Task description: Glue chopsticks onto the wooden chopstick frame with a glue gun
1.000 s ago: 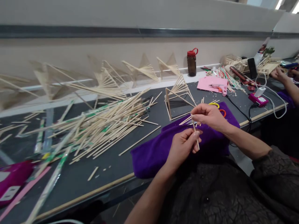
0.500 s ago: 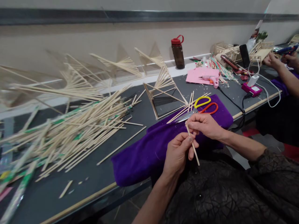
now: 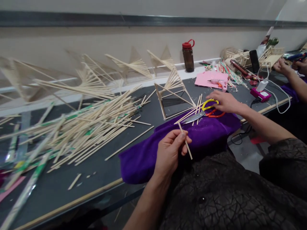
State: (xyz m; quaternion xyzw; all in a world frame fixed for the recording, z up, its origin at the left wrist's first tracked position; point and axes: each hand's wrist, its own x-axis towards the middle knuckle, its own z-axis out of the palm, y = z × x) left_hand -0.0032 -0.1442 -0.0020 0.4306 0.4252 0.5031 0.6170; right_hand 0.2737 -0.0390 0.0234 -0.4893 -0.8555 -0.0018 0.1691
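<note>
At the near edge of the table [image 3: 100, 179], just above the purple cloth [image 3: 148, 156], a short bamboo stick [image 3: 185, 141] is held by the left hand [image 3: 169, 153]; its fingers [image 3: 180, 135] are pinched together on the stick's upper part, the lower end slanting free toward the lap. The right hand [image 3: 224, 101] is laid on the scissors [image 3: 203, 112], fingers curled over the yellow and orange handles; whether they are closed through the loops cannot be told. The scissors rest on the cloth's far end beside a few loose sticks [image 3: 192, 111]. Just behind stands a triangular stick frame [image 3: 174, 95]. A large stick pile [image 3: 91, 124] covers the table to the left. Bare table surface is seen between pile and cloth. At far right, another person's hand [image 3: 281, 66] is noted.
</note>
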